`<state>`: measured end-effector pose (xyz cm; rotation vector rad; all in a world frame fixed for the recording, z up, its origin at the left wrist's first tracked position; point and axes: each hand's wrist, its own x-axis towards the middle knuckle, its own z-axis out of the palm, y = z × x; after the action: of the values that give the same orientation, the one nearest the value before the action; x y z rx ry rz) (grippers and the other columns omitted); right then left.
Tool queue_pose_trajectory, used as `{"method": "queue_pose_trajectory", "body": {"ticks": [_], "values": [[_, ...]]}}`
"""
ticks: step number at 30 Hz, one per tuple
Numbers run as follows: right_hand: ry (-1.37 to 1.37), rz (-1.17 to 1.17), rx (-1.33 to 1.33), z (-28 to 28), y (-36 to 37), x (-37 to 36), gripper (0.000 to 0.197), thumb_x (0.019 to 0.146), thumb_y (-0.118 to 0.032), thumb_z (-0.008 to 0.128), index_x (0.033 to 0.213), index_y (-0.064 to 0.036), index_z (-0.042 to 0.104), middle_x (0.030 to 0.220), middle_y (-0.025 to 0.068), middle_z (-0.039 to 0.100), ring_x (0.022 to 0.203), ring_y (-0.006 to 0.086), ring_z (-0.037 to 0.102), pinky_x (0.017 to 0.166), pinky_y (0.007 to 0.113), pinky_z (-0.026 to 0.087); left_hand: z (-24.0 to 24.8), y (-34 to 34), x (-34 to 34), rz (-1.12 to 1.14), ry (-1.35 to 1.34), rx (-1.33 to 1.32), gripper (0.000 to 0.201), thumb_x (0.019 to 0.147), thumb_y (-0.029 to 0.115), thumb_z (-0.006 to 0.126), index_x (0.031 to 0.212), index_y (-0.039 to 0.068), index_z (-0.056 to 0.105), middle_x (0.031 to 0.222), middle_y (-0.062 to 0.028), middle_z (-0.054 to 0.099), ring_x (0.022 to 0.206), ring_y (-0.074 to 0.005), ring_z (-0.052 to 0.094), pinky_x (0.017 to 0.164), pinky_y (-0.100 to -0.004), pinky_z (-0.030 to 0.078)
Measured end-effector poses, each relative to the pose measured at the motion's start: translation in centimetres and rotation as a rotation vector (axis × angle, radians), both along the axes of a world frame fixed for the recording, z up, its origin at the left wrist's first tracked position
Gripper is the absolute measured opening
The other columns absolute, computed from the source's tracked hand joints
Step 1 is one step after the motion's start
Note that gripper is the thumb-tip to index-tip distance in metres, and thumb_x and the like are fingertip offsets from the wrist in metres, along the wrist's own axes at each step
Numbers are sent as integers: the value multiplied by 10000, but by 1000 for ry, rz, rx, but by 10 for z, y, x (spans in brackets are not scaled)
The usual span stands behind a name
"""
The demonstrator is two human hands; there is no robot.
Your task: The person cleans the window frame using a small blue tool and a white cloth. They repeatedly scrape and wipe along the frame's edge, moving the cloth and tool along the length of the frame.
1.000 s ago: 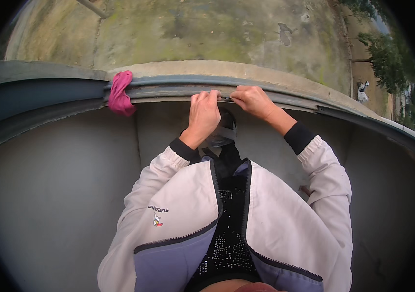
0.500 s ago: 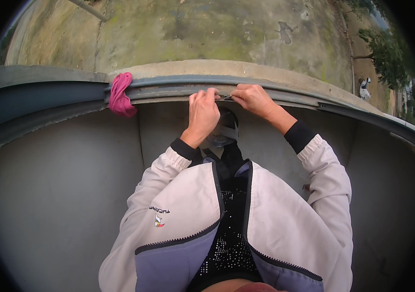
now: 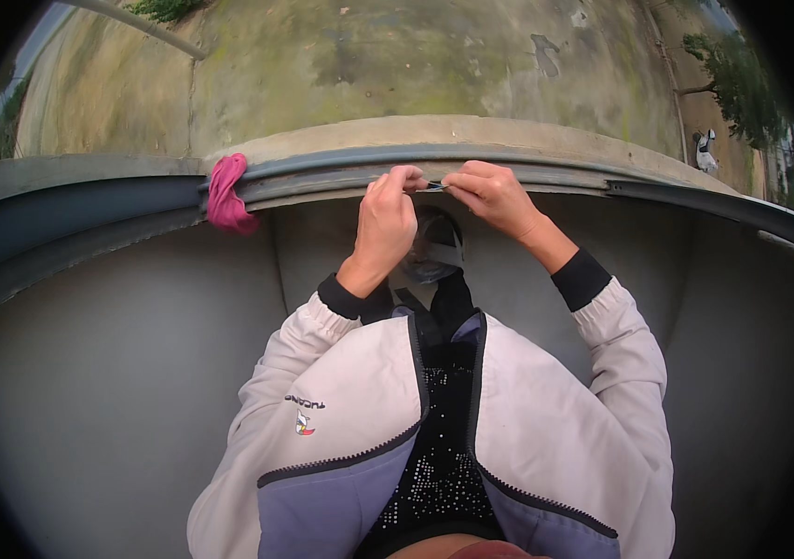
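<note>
My left hand (image 3: 384,216) is closed in a pinch just above the grey metal window track (image 3: 322,179). Facing it, my right hand (image 3: 496,197) pinches too, its fingertips a short way to the right. Between the two sets of fingertips runs a small thin dark strand (image 3: 434,185), held at both ends; its exact kind is too small to make out. A pink cloth (image 3: 228,194) lies draped over the track to the left of my hands.
A concrete ledge (image 3: 360,133) runs beyond the track. Dark window frame sections (image 3: 80,205) (image 3: 705,210) flank it left and right. Far below lies a mossy concrete ground (image 3: 397,65), with a tree (image 3: 732,79) and a parked white vehicle (image 3: 705,151) at right. My shoe (image 3: 434,247) shows beneath my hands.
My hands have drawn slightly apart, and more of the dark strand shows between the fingertips. The view has shifted a little.
</note>
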<state>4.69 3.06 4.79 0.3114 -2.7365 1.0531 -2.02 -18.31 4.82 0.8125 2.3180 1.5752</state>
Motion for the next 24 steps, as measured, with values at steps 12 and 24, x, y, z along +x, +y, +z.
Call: {"method": "queue_pose_trajectory", "body": {"ticks": [12, 24], "values": [[-410, -379, -227, -112, -39, 138, 128, 892, -110, 757, 972, -15, 788, 855, 163, 725, 776, 343, 716, 698, 402, 564, -117, -20, 98, -208, -388, -115, 345, 903, -157, 392, 1151, -61, 612, 1023, -235, 745, 1012, -343, 762, 909, -398, 597], [-1298, -990, -457, -427, -69, 195, 401, 754, -320, 805, 866, 63, 769, 843, 230, 762, 760, 357, 762, 779, 441, 606, -322, -36, 143, -232, -531, -578, 357, 846, -92, 484, 1158, -38, 649, 1088, -236, 749, 1075, -374, 731, 931, -418, 579]]}}
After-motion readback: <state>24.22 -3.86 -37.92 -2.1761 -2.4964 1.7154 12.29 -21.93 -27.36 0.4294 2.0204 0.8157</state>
